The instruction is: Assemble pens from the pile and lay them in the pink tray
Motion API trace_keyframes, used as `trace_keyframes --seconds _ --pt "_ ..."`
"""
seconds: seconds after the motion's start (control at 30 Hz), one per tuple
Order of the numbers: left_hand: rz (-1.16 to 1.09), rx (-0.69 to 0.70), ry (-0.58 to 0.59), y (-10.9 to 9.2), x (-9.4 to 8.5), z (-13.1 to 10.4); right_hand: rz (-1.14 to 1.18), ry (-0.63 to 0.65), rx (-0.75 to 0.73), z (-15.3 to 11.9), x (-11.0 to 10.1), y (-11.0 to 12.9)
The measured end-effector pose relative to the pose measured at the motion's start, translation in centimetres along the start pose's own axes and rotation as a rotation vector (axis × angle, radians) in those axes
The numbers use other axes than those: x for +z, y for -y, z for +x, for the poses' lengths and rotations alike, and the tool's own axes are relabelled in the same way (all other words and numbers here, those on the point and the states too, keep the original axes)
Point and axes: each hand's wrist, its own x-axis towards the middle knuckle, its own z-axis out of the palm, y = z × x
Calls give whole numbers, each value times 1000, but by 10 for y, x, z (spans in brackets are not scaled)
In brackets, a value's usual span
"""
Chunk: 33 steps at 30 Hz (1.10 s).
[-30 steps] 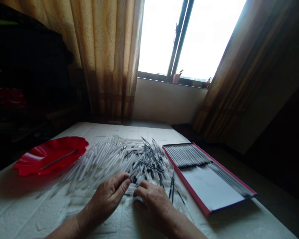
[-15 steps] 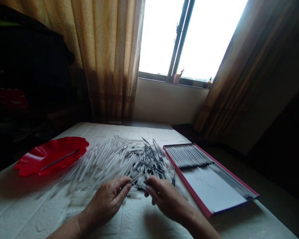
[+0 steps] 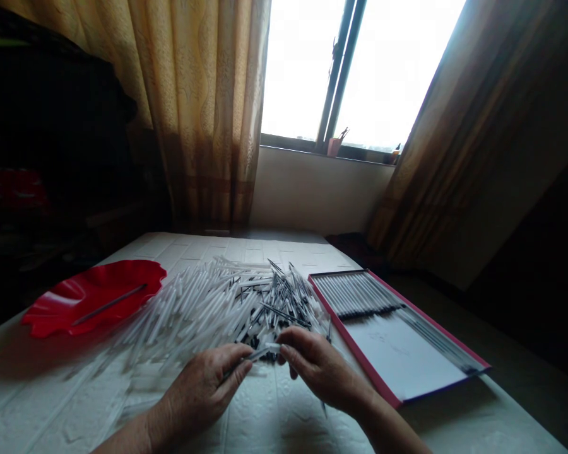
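Note:
My left hand is closed on a thin pen at the near edge of the pile. The fingers of my right hand pinch the pen's pale right end, and a thin dark-tipped piece sticks out below that hand. Beyond both hands lie many clear tubes, with dark refills heaped at their right. A pink-edged box on the right holds a row of pens with dark ends, and more lie along its right side.
A red wavy-rimmed plate with one pen in it stands at the left of the white table. Behind are curtains, a window and a small pink cup on the sill.
Between my hands, the pale end now meets my right fingertips in line with the pen. My right hand has shifted slightly, and the thin piece below it now shows. The view has moved a little.

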Motion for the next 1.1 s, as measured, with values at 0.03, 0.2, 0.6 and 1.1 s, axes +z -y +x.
trace_keyframes --seconds 0.03,0.2,0.6,1.1 --pt "-3 8 13 0 0 0 -15 -3 -7 0 0 0" --pt "24 79 28 0 0 0 -36 -19 -30 0 2 0" --pt "45 58 102 -9 -2 0 123 227 81 1 2 0" --pt "124 103 92 -6 3 -3 232 267 139 0 12 -5"
